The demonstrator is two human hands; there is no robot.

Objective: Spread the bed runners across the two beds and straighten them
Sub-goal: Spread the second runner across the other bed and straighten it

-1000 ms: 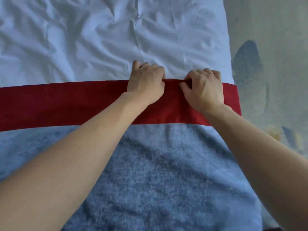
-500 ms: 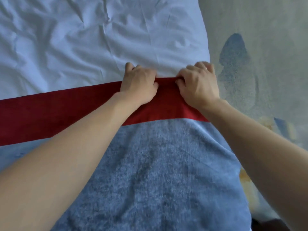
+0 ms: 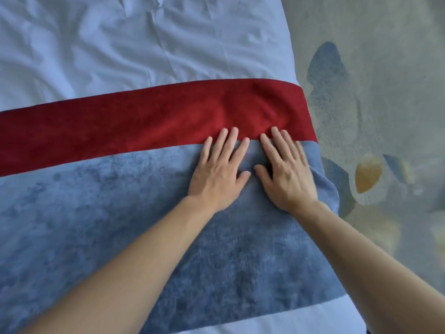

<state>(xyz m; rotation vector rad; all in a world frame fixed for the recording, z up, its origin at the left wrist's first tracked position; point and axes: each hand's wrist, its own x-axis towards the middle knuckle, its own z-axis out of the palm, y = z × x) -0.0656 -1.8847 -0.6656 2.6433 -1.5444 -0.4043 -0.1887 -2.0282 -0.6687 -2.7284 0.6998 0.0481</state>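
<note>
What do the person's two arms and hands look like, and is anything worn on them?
Both arms are bare up to the picture's edge: no sleeves, watch or bracelet show. The left hand and the right hand wear no gloves, and no rings are seen on the fingers. The nails look short and plain. The right hand is slightly blurred.

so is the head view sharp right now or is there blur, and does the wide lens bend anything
Head view: the right hand is smeared along its outer fingers, the left hand crisper; the bed runner bows in a curve from the wide lens; light is soft and even on the white sheet, no glare; the carpet looks hazy.
</note>
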